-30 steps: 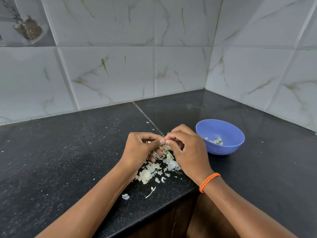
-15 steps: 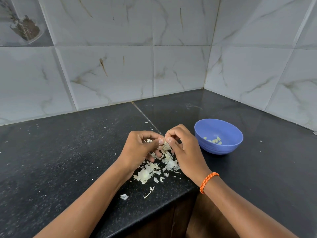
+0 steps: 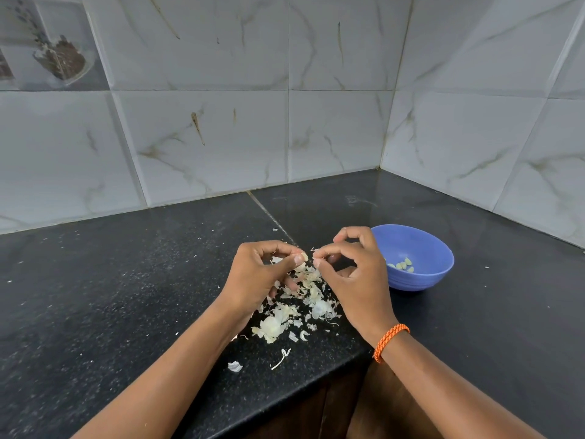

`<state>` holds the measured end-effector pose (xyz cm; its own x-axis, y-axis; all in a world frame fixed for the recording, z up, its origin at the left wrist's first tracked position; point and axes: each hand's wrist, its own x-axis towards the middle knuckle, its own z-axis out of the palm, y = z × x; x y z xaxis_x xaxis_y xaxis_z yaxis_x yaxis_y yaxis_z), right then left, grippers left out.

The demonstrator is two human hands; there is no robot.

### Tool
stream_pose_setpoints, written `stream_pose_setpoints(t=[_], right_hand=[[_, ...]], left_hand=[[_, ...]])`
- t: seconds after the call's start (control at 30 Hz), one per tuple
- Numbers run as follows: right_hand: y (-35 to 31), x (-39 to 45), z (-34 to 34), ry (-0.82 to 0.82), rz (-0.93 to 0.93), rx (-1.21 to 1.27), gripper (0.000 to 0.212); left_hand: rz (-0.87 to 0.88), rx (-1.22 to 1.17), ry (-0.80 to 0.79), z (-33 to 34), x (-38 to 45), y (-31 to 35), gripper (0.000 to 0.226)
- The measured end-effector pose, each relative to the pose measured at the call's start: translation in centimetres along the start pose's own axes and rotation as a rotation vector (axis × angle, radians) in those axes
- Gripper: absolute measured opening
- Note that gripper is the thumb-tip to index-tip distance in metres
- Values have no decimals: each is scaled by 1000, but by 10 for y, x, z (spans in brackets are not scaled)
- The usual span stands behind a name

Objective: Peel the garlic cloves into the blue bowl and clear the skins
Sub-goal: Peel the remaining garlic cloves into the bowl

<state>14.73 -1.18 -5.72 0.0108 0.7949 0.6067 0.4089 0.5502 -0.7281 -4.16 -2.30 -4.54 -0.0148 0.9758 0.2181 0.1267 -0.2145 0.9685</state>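
Note:
My left hand (image 3: 258, 275) pinches a small garlic clove (image 3: 304, 256) between thumb and forefinger, above the counter. My right hand (image 3: 354, 274) sits just to its right, thumb and forefinger pinching a thin bit of skin (image 3: 315, 249) close to the clove. Under both hands lies a heap of pale garlic skins (image 3: 297, 307). The blue bowl (image 3: 421, 277) stands right of my right hand, with several peeled cloves (image 3: 402, 265) in it.
The black stone counter (image 3: 126, 280) meets marble-patterned wall tiles in a corner at the back right. Its front edge runs close below the skins, with a dark cabinet underneath. Loose skin scraps (image 3: 235, 366) lie near that edge.
My hands have drawn slightly apart; the right thumb and forefinger pulled away from the clove, and the right hand's fingers lifted.

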Motion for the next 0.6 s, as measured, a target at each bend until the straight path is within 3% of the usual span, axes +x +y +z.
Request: stream_pose_setpoints(t=[0.3,0.6], right_hand=[[4,-1,2,-56,-46,-23,31],[2,-4,5,-101,-16,79,10]], left_hand=[[-15,-85,-18,-1,1,1,13],[20,-85,-43,-1,2,-1,15]])
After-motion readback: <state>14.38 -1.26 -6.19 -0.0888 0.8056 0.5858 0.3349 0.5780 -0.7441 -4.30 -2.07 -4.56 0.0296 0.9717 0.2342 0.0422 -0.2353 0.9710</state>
